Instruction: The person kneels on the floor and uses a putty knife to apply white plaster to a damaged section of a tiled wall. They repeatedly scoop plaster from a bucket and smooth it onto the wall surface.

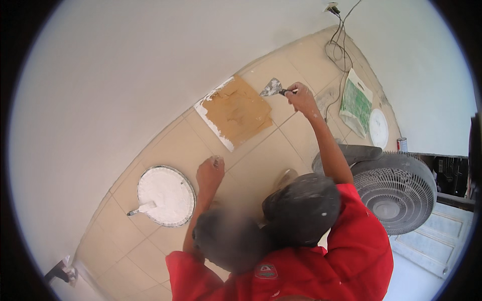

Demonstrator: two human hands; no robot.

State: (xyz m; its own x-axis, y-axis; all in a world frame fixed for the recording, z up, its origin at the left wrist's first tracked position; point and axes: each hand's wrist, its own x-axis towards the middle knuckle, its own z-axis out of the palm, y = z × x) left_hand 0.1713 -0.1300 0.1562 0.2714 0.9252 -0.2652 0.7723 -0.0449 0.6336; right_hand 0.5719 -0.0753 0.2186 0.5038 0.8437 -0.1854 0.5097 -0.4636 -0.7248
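My right hand (301,98) grips the dark handle of a putty knife (272,87). The knife's wide, whitish-smeared blade points left, just off the right corner of a square white-edged panel (236,113). Tan, uneven material covers most of that panel, which lies on the floor against the wall. My left hand (210,173) is closed below the panel; its fingers are curled, and whatever they may hold is hidden. Left of this hand stands a round bucket (166,195) of white paste, with a second white-coated tool (142,208) lying across its rim.
A grey fan (394,193) stands close on my right. Beyond it are a green-and-white bag (356,103), a white lid (378,128) and a small can (401,145). Cables (341,55) trail from a wall outlet. My dark-clad knees (301,210) are beneath me on the tiled floor.
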